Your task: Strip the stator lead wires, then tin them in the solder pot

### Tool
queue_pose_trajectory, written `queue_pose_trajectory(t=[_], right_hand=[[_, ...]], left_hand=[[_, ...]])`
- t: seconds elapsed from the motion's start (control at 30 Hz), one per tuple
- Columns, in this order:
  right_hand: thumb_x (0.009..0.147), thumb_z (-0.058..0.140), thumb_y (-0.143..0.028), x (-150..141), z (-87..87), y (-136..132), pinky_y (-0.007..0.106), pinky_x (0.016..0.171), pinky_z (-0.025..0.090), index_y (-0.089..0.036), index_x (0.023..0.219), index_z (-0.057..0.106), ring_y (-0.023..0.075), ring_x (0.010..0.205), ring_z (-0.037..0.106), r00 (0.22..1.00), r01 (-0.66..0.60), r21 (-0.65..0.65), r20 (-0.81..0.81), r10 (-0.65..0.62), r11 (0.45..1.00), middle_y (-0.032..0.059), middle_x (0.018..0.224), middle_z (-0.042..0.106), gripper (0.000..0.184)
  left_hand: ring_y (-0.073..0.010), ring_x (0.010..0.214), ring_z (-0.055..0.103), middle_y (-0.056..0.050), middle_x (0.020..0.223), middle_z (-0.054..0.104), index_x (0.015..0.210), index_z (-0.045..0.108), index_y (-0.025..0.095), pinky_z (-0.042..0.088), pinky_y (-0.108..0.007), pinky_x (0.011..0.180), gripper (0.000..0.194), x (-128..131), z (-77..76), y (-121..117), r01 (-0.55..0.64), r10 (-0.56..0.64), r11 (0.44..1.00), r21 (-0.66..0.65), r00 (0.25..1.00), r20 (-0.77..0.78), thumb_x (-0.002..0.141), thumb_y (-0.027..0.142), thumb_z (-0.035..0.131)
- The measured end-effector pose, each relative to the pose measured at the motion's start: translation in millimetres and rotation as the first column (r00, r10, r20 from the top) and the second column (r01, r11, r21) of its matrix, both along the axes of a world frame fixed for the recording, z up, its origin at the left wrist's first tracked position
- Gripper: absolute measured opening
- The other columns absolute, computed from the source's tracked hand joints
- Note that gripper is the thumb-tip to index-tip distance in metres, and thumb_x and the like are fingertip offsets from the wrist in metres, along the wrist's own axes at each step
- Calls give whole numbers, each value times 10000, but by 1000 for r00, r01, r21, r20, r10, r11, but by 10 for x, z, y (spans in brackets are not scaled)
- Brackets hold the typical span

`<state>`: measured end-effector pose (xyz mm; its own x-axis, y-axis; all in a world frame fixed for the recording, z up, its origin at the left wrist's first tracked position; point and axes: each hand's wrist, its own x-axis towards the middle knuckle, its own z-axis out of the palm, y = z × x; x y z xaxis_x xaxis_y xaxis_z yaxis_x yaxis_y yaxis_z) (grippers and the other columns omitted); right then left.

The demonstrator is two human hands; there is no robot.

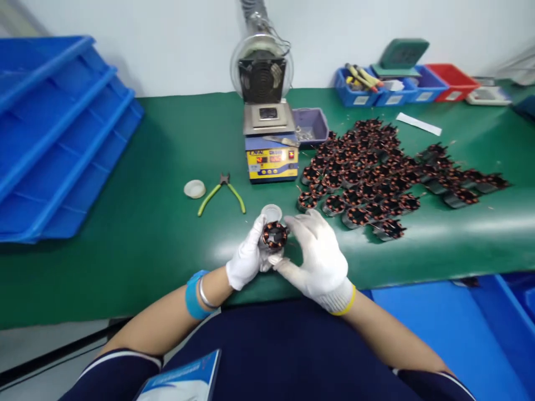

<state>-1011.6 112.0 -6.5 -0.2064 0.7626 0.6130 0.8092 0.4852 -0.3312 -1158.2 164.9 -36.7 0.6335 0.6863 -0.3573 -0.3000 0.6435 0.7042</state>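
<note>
In the head view, my left hand point(246, 260), in a white glove, is closed around a motor stator point(275, 236) with copper windings and a black top. The stator's windings face up toward me. Beside it on the right is my gloved right hand point(321, 257), its thumb and fingers spread in a curve. The right thumb tip is close to the stator's lower side and the fingertips are near its upper right edge; whether they touch it I cannot tell. Just behind the stator sits a small round clear dish point(271, 213).
Green-handled cutters point(224, 179) and a round white lid point(194, 189) lie to the left. Ahead is a yellow-and-blue soldering pot point(272, 161) with a fan. Many stators point(355, 216) stand on the right. Stacked blue trays point(62, 139) fill the left; small bins point(360, 99) line the back.
</note>
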Motion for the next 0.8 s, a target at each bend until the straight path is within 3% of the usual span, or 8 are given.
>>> queue_pose_trajectory(t=[0.07, 0.2, 0.3, 0.37, 0.5, 0.6, 0.7, 0.8], right_hand=[[884, 607, -361, -45, -39, -12, 504, 888, 542, -173, 1136, 613, 298, 1015, 634, 1000, -10, -60, -2, 10, 998, 112, 963, 684, 315], [918, 567, -248, -17, -18, -87, 391, 877, 570, -219, 957, 650, 197, 881, 685, 905, -367, -136, -281, 319, 920, 30, 863, 710, 96], [905, 586, -311, 11, 10, 11, 331, 797, 588, -217, 1021, 649, 161, 797, 695, 770, -250, -247, -636, 38, 936, 33, 907, 725, 162], [864, 624, -362, -2, 8, 145, 298, 726, 585, -206, 1055, 663, 166, 812, 701, 699, -204, -384, -701, -140, 901, 54, 970, 738, 250], [825, 634, -373, -80, 5, 350, 317, 796, 575, -201, 916, 698, 186, 890, 699, 653, -305, -415, -746, -129, 857, 50, 973, 740, 205], [865, 597, -308, -73, 61, 376, 343, 830, 564, -202, 785, 668, 179, 862, 688, 735, -284, -350, -677, -32, 893, 36, 885, 720, 150], [882, 584, -242, 7, 196, 345, 487, 1024, 469, -209, 769, 656, 202, 901, 668, 928, -167, -186, -362, 91, 968, 34, 850, 697, 138], [875, 596, -219, 47, 429, 281, 599, 1128, 338, -223, 836, 661, 235, 967, 654, 993, -103, -7, -53, 102, 995, 42, 886, 686, 76]], left_hand=[[-70, 327, 365, 3, 468, 527, 771, 623, 158, 209, -220, 316, 631, -59, 26, 82, -162, 166, 983, 89, 985, -42, 822, 766, 462], [-60, 308, 336, 14, 434, 489, 755, 624, 158, 197, -223, 333, 663, -173, 152, 211, -255, 262, 950, 179, 965, -13, 802, 795, 451], [-66, 282, 314, 25, 413, 471, 808, 652, 154, 221, -226, 343, 642, -216, 236, 229, -171, 161, 972, 160, 984, 78, 848, 750, 417], [-71, 270, 308, 25, 398, 463, 833, 667, 144, 238, -226, 342, 644, -228, 242, 208, -91, 71, 984, 156, 989, 130, 870, 725, 390], [-74, 275, 346, -2, 419, 526, 832, 665, 133, 231, -210, 331, 622, -244, 144, 160, 11, -42, 984, 180, 984, 171, 868, 705, 422], [-76, 284, 359, -19, 455, 570, 822, 640, 140, 208, -201, 322, 543, -271, 91, 161, 75, -103, 984, 164, 981, 167, 868, 654, 475], [-105, 349, 464, -47, 564, 635, 838, 642, 126, 311, -217, 354, 377, -311, 147, 177, 171, -184, 982, 85, 968, 172, 848, 497, 574], [-146, 565, 615, -49, 710, 669, 761, 634, 135, 494, -269, 538, 113, -341, 264, 196, 0, 0, 1000, 2, 966, 258, 753, 246, 655]])
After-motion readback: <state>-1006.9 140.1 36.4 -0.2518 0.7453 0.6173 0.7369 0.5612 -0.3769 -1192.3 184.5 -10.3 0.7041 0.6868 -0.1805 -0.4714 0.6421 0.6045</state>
